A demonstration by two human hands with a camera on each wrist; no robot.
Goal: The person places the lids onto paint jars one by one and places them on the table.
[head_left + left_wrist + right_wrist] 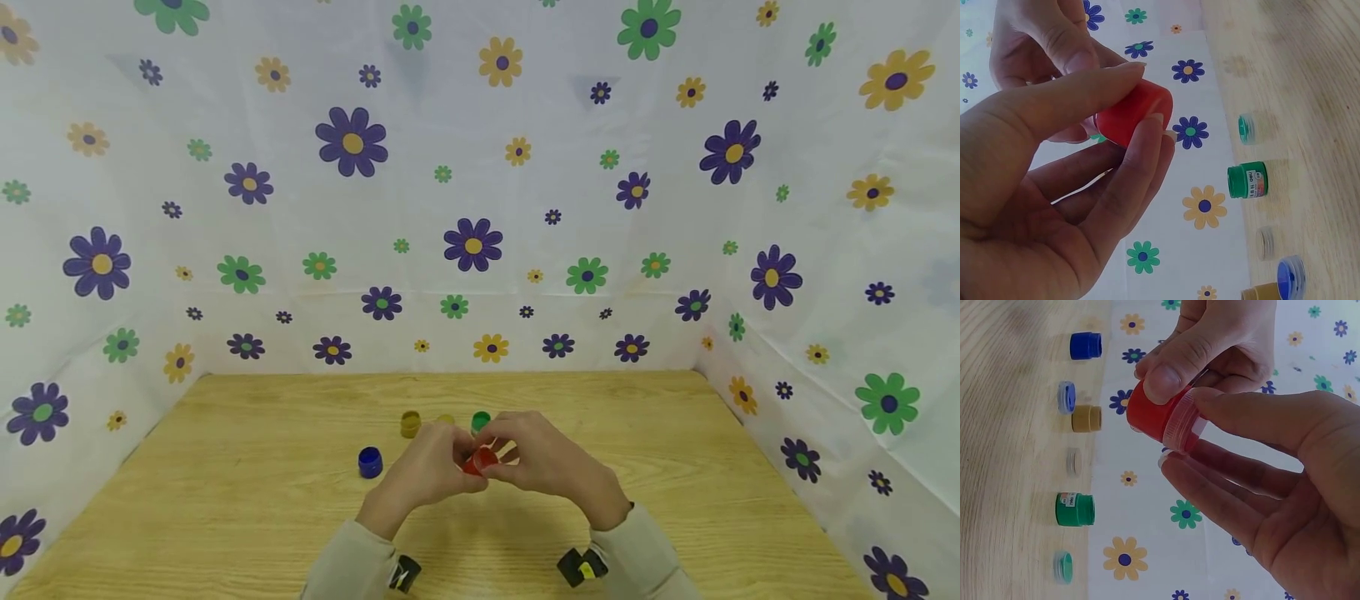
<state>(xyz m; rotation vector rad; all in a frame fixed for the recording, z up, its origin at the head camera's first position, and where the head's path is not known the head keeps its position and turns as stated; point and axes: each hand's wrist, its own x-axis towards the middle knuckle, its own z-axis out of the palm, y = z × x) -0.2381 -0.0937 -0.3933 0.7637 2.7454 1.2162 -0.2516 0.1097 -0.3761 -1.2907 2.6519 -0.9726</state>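
Both hands meet over the table around a small red paint jar. My left hand grips the body of the jar between thumb and fingers. On the other side, my right hand pinches the clear ridged lid at the jar's mouth, thumb on one side and fingertips on the other. In the right wrist view the jar is tilted, lid toward the right palm. From the left wrist, the red jar hides most of the lid.
Beyond the hands stand a green paint jar and an ochre one. A blue jar is left of the left hand. Between them lie a blue-stained lid, a pale lid and a green-stained lid. Flowered cloth surrounds the table.
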